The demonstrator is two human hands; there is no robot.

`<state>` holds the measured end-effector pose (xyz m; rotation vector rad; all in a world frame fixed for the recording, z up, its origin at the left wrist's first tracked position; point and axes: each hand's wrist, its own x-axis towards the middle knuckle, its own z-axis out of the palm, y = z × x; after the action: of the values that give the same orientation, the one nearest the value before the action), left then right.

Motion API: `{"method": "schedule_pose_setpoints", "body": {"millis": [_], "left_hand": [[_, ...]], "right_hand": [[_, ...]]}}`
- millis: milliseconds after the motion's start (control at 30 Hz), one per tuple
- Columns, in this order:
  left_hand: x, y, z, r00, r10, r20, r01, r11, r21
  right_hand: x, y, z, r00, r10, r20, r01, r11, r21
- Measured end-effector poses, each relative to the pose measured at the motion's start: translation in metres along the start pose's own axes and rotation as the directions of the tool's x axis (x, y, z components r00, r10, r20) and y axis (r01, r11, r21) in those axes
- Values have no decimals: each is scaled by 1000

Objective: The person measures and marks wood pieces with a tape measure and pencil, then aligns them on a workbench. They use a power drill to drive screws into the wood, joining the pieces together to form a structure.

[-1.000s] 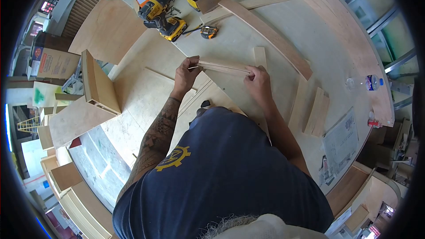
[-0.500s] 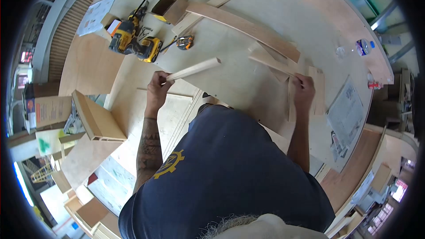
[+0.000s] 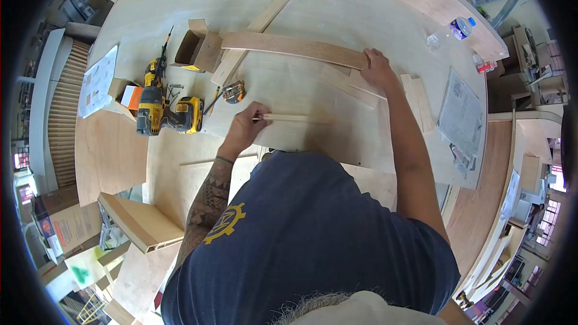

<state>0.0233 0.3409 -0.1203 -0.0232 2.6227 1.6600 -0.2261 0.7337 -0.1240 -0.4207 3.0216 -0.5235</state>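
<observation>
My left hand [image 3: 245,126] pinches one end of a short, narrow wooden strip [image 3: 301,118], which points right across the near part of the table. Farther off to the right, my right hand [image 3: 378,71] has its fingers closed around the right end of a long wooden board [image 3: 289,45]. Beneath that board's left part, another pale wooden strip [image 3: 274,7] runs diagonally. Several pale wooden pieces [image 3: 415,99] lie beside and under my right forearm, some partly covered by it.
A yellow and black power drill [image 3: 186,114], another yellow power tool [image 3: 150,108], a tape measure [image 3: 233,92] and an open cardboard box [image 3: 198,48] stand at the left. Paper drawings [image 3: 460,111], a plastic bottle [image 3: 460,27] and a can [image 3: 484,66] are at the right.
My right hand has let go of a wooden strip and moved away from me onto the long board's end. My left hand has lowered its strip toward the table. The view has shifted.
</observation>
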Motion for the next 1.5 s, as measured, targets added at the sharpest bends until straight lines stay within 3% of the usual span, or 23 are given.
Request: {"method": "schedule_pose_setpoints", "body": {"millis": [33, 100, 133, 400, 533, 600, 733, 800, 833, 900, 967, 1033, 1067, 1133, 1167, 1233, 1267, 1500], "left_hand": [[4, 2, 3, 999, 14, 43, -14, 1000, 6], [10, 5, 5, 998, -1, 56, 1, 1000, 4], [11, 6, 6, 998, -18, 66, 17, 1000, 8], [17, 6, 18, 990, 39, 134, -37, 999, -17], [20, 8, 35, 972, 147, 181, -137, 988, -64], [23, 11, 45, 967, 143, 209, -132, 989, -68], [23, 26, 63, 956, 118, 269, -105, 993, -61], [23, 32, 76, 953, 152, 263, -137, 988, -74], [23, 33, 83, 951, 187, 246, -169, 981, -94], [25, 37, 95, 952, 201, 230, -187, 979, -80], [22, 39, 105, 954, 211, 212, -201, 977, -68], [21, 42, 111, 989, 71, 133, -57, 993, -106], [20, 41, 116, 988, 69, 139, -56, 994, -95], [17, 38, 124, 1000, -15, -7, 12, 936, -352], [18, 35, 124, 1000, -21, -11, 16, 940, -342], [22, 43, 119, 970, -240, 50, 235, 855, -461], [25, 48, 116, 962, -265, 67, 269, 876, -401], [28, 57, 121, 931, -362, 36, 324, 777, -539]], "right_hand": [[5, -1, -8, 1000, 4, -1, -4, 1000, -5], [11, 3, -28, 968, -23, 250, 3, 997, 80], [6, 1, -28, 967, -18, 254, 1, 998, 68], [-70, -2, -31, 998, -34, -61, 44, 987, 154], [-114, -18, -47, 995, 92, -35, -87, 989, 120], [-133, -13, -40, 982, 119, -149, -104, 989, 106], [-168, -22, -34, 969, 221, -108, -196, 959, 206], [-184, -33, -34, 956, 291, 45, -284, 871, 400], [-190, -33, -27, 952, 303, 46, -295, 862, 412], [-202, -34, -15, 982, 183, -49, -142, 880, 453], [-209, -34, -13, 972, 235, 17, -210, 832, 514], [-212, -29, -11, 982, 165, 88, -186, 808, 559], [-214, -26, -8, 982, 168, 87, -187, 801, 568], [-215, -24, -3, 981, 155, 117, -194, 785, 589], [-216, -22, -2, 981, 149, 121, -192, 779, 597], [-216, -27, -14, 985, 124, 122, -173, 779, 603], [-215, -26, -12, 986, 109, 127, -164, 776, 610], [-215, -27, -18, 998, -5, 67, -33, 837, 547]]}}
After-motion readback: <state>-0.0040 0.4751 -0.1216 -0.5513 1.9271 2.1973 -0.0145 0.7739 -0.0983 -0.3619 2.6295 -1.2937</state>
